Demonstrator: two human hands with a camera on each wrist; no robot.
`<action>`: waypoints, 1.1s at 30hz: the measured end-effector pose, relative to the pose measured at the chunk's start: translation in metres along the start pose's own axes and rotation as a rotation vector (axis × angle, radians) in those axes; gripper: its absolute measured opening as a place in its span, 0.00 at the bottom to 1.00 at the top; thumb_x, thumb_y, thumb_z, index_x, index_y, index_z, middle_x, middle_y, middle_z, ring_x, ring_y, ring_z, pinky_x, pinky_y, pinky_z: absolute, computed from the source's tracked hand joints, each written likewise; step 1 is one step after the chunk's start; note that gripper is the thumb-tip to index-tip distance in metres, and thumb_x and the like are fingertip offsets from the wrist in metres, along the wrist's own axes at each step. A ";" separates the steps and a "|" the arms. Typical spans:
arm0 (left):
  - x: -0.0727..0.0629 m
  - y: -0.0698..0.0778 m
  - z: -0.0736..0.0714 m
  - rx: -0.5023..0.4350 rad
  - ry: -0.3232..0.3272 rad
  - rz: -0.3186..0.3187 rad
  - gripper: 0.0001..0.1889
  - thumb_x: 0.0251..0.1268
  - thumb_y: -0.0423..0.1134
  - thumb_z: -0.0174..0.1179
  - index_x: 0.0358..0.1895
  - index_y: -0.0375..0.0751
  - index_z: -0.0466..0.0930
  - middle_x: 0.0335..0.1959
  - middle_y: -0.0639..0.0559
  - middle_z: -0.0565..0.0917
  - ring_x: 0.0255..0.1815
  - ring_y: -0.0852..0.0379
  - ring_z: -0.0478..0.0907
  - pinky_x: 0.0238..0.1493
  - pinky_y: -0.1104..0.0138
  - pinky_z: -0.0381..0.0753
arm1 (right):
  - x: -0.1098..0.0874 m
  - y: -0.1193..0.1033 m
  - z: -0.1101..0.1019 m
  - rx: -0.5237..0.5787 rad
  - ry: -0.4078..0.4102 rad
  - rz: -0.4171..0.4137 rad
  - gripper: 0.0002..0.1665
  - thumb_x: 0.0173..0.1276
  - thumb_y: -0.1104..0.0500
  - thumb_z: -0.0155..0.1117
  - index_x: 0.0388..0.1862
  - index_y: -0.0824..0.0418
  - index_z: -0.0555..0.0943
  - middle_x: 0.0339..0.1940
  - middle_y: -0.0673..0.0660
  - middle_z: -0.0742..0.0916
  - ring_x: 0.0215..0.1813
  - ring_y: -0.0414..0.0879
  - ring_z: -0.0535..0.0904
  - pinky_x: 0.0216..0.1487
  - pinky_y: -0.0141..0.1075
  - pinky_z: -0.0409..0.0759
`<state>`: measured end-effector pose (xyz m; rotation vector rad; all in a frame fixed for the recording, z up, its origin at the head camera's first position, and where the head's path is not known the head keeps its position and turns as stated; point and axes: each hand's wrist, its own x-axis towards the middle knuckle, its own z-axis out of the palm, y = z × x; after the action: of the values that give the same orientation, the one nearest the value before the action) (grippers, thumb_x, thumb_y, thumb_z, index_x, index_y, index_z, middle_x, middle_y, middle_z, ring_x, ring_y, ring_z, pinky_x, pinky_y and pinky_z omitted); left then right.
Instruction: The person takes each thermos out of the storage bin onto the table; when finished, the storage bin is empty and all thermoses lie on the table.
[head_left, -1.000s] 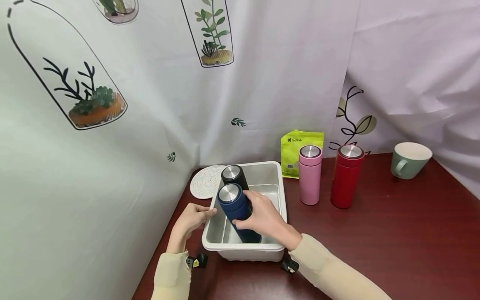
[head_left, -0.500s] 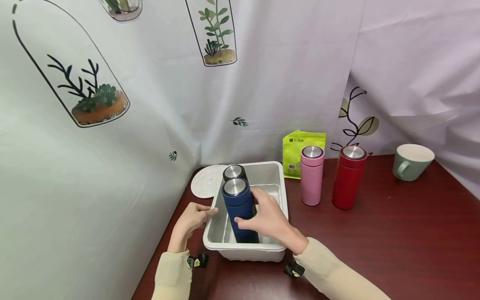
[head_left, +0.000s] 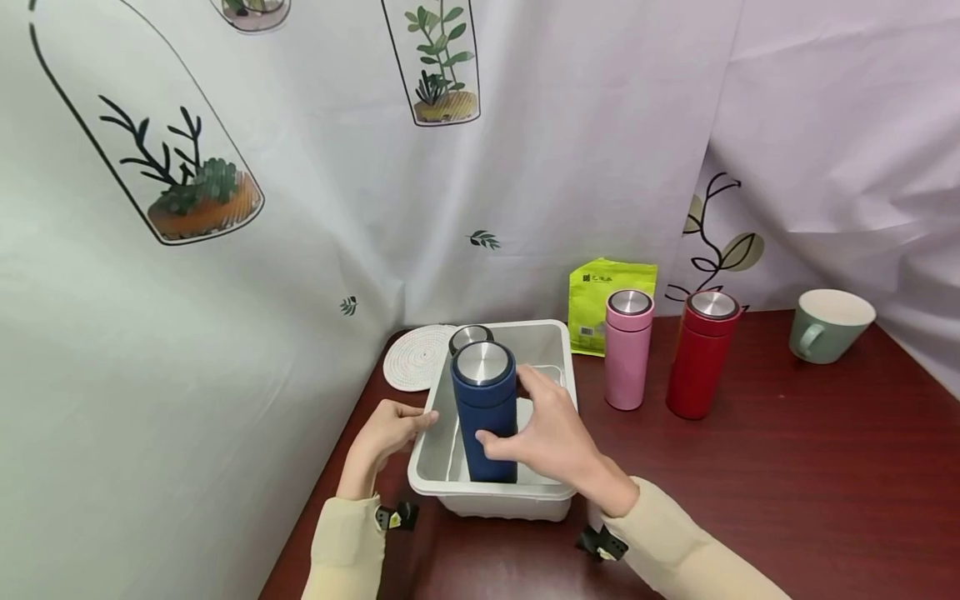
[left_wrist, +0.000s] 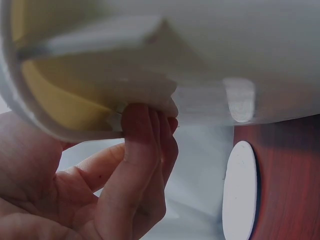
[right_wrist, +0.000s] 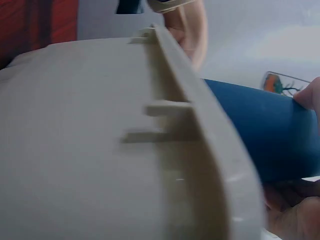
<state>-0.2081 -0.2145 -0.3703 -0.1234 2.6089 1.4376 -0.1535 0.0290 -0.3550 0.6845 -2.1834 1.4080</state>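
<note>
In the head view a blue thermos (head_left: 486,421) with a steel-topped lid stands nearly upright in a white plastic tub (head_left: 498,490), towards its near left part. My right hand (head_left: 551,433) grips the thermos from the right, thumb on the near side and fingers behind. The left wrist view shows my left hand (left_wrist: 132,175) pinching the tub's rim, fingertips against the outer wall. Behind the blue thermos is a black one; little more than its lid (head_left: 470,336) shows. The right wrist view has the blue thermos (right_wrist: 270,130) beyond the tub's rim, partly covered by it.
A pink thermos (head_left: 628,358) and a red thermos (head_left: 697,367) stand to the tub's right. Behind the pink one leans a lime-green packet (head_left: 588,304). At the far right is a green mug (head_left: 825,329). A round white coaster (head_left: 412,362) lies left of the tub, near the curtain (head_left: 300,208).
The blue thermos has gone from leaning left to nearly upright, its lid shifting right and up, and now hides more of the black one. My right hand moved with it; the left kept its hold.
</note>
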 end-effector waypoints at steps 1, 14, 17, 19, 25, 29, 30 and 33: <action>0.000 0.000 0.000 -0.001 -0.001 0.001 0.17 0.63 0.36 0.65 0.47 0.23 0.84 0.41 0.35 0.86 0.34 0.52 0.84 0.38 0.54 0.87 | 0.001 -0.002 -0.002 0.007 0.005 -0.012 0.35 0.43 0.55 0.82 0.52 0.54 0.77 0.42 0.44 0.83 0.46 0.36 0.80 0.51 0.35 0.83; 0.003 -0.002 0.001 -0.021 -0.007 -0.004 0.16 0.63 0.35 0.65 0.46 0.23 0.84 0.41 0.35 0.86 0.34 0.52 0.84 0.38 0.55 0.87 | 0.009 -0.008 -0.035 0.035 0.078 -0.057 0.33 0.46 0.58 0.81 0.53 0.55 0.78 0.45 0.46 0.84 0.46 0.38 0.81 0.48 0.38 0.84; 0.003 -0.002 0.001 -0.020 -0.010 -0.009 0.16 0.63 0.35 0.64 0.47 0.23 0.83 0.44 0.33 0.85 0.36 0.50 0.85 0.39 0.54 0.87 | 0.011 -0.008 -0.043 0.062 0.105 -0.066 0.34 0.47 0.61 0.81 0.55 0.55 0.78 0.47 0.46 0.85 0.46 0.39 0.82 0.49 0.38 0.84; 0.003 -0.002 0.001 -0.022 -0.012 -0.009 0.16 0.63 0.35 0.64 0.48 0.23 0.83 0.45 0.32 0.85 0.37 0.49 0.85 0.39 0.54 0.87 | 0.013 -0.009 -0.048 0.080 0.127 -0.079 0.35 0.46 0.64 0.80 0.55 0.55 0.78 0.47 0.47 0.86 0.45 0.41 0.82 0.47 0.37 0.84; 0.003 -0.002 -0.001 -0.034 -0.022 -0.004 0.18 0.64 0.35 0.63 0.50 0.22 0.81 0.46 0.31 0.85 0.39 0.47 0.85 0.41 0.53 0.86 | 0.014 -0.013 -0.063 0.084 0.188 -0.095 0.38 0.45 0.68 0.80 0.57 0.56 0.78 0.48 0.48 0.86 0.44 0.43 0.82 0.46 0.29 0.82; 0.003 -0.002 -0.002 -0.027 -0.023 -0.003 0.17 0.65 0.35 0.63 0.50 0.22 0.82 0.47 0.30 0.84 0.40 0.45 0.86 0.41 0.53 0.86 | 0.013 -0.014 -0.071 0.087 0.212 -0.080 0.39 0.44 0.70 0.79 0.59 0.59 0.77 0.51 0.52 0.86 0.47 0.44 0.85 0.49 0.30 0.83; 0.003 -0.002 -0.002 -0.025 -0.024 -0.002 0.17 0.65 0.35 0.63 0.49 0.22 0.82 0.47 0.30 0.84 0.40 0.45 0.86 0.41 0.53 0.86 | 0.013 -0.014 -0.073 0.080 0.219 -0.075 0.39 0.45 0.71 0.79 0.59 0.59 0.77 0.51 0.53 0.86 0.47 0.44 0.84 0.49 0.30 0.83; 0.004 -0.002 -0.002 -0.025 -0.028 0.001 0.17 0.65 0.35 0.63 0.49 0.22 0.82 0.47 0.30 0.84 0.41 0.44 0.86 0.40 0.53 0.86 | 0.012 -0.014 -0.078 0.053 0.244 -0.065 0.39 0.44 0.72 0.79 0.58 0.62 0.76 0.52 0.55 0.86 0.49 0.44 0.83 0.50 0.28 0.82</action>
<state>-0.2116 -0.2171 -0.3719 -0.1049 2.5702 1.4616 -0.1457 0.0943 -0.3085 0.5643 -1.9259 1.4384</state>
